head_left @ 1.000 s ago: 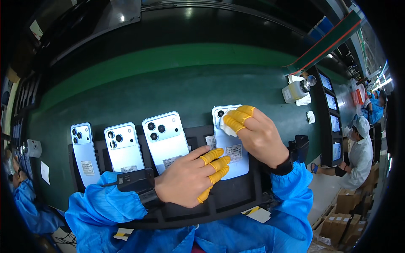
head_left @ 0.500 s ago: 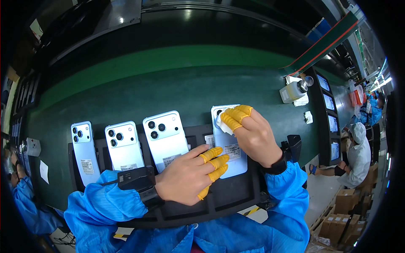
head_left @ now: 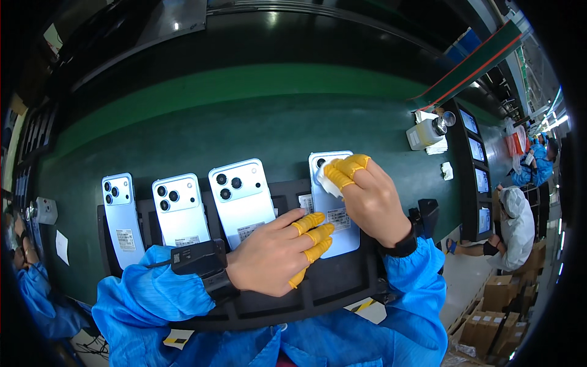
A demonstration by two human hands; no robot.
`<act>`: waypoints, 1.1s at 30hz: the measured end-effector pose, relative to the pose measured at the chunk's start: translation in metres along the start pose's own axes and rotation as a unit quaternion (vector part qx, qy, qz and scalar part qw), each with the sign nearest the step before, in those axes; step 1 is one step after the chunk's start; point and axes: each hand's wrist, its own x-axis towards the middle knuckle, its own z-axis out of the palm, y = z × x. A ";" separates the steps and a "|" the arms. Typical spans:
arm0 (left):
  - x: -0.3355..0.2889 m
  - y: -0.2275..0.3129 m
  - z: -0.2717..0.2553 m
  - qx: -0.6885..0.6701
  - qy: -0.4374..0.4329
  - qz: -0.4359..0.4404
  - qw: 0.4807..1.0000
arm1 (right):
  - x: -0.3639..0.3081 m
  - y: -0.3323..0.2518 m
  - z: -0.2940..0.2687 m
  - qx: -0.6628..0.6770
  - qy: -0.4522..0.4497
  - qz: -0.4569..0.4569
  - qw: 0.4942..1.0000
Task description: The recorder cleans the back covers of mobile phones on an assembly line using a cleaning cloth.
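Observation:
Four light-blue smartphones lean in a row in a black tray (head_left: 272, 313), camera sides up. At the right of the row, my right hand (head_left: 378, 205) pinches a folded white wipe (head_left: 329, 183) against the camera area of one smartphone (head_left: 342, 237), covering most of its lenses. My left hand (head_left: 269, 257) lies across the tray with fingers stretched out, their tips on that phone's lower left edge. It partly hides the label of the neighbouring smartphone (head_left: 247, 205). Farther left are another smartphone (head_left: 180, 214) and the leftmost smartphone (head_left: 124, 217). Yellow finger covers are on both hands.
Beyond the tray stretches a green work surface (head_left: 257, 122). At the far right stand a capped bottle (head_left: 422, 134), a crumpled white wipe (head_left: 447, 171) and a black tray of lit screens (head_left: 466, 183). A person in white (head_left: 516, 223) sits beyond, near cardboard boxes (head_left: 483, 330).
My right hand and the wipe have shifted very slightly on the phone's camera area. The left hand keeps its place. At the right, the person in white has leaned over.

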 end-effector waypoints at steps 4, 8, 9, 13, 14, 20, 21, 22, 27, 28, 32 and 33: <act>-0.002 0.000 0.002 0.001 -0.040 -0.013 0.999 | -0.011 -0.006 -0.007 -0.004 -0.028 0.009 1.000; -0.002 0.000 0.005 -0.006 -0.043 -0.016 0.999 | -0.007 -0.007 -0.006 -0.001 -0.041 0.011 0.999; -0.002 0.000 0.005 -0.006 -0.043 -0.016 0.999 | 0.001 -0.009 0.000 0.018 0.000 -0.010 1.000; -0.001 0.000 0.003 -0.009 -0.053 -0.011 0.998 | 0.004 -0.014 0.010 0.021 -0.007 -0.046 0.999; -0.002 0.000 0.003 -0.015 -0.039 -0.011 0.999 | 0.003 -0.016 0.009 0.021 -0.008 -0.044 0.999; 0.001 0.000 0.003 0.008 0.002 -0.007 1.000 | -0.007 -0.015 -0.014 0.003 -0.073 -0.005 0.997; 0.001 0.001 0.003 0.008 0.004 -0.006 1.000 | -0.004 -0.014 -0.012 0.002 -0.038 -0.015 0.999; 0.000 0.001 0.003 0.004 0.002 -0.007 1.000 | -0.001 -0.013 -0.010 0.002 -0.003 -0.026 1.000; -0.002 0.000 0.005 -0.012 -0.033 -0.013 0.999 | 0.004 -0.013 0.003 0.016 -0.004 -0.025 1.000; -0.002 0.000 0.005 -0.010 -0.038 -0.015 0.999 | 0.002 -0.014 0.003 0.009 -0.015 -0.024 1.000; -0.003 0.001 0.004 -0.006 -0.038 -0.019 0.999 | -0.009 -0.016 -0.011 -0.001 -0.042 -0.020 0.999; -0.002 0.001 0.004 -0.006 -0.035 -0.018 0.999 | -0.011 -0.016 -0.015 0.000 -0.052 -0.004 0.999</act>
